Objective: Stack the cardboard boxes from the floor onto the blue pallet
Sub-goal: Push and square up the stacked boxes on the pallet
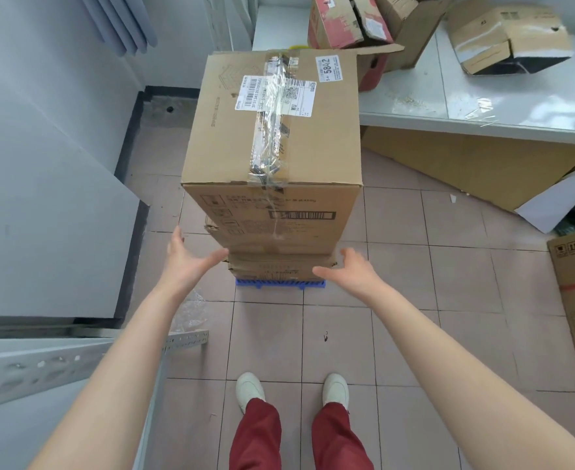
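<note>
Stack (272,157) on pallet (281,283): straight ahead, between your hands, long axis running away from you. Left hand (186,262) and right hand (353,274): spread, empty, equally near its lower corners.

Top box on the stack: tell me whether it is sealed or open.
Sealed. The top box has both flaps flat and closed, with clear tape running along the centre seam and down the front face.

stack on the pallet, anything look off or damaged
The top box is much bigger than the flatter box under it and overhangs it. The lower box's edges look crumpled. Both hands are open, off the stack.
</note>
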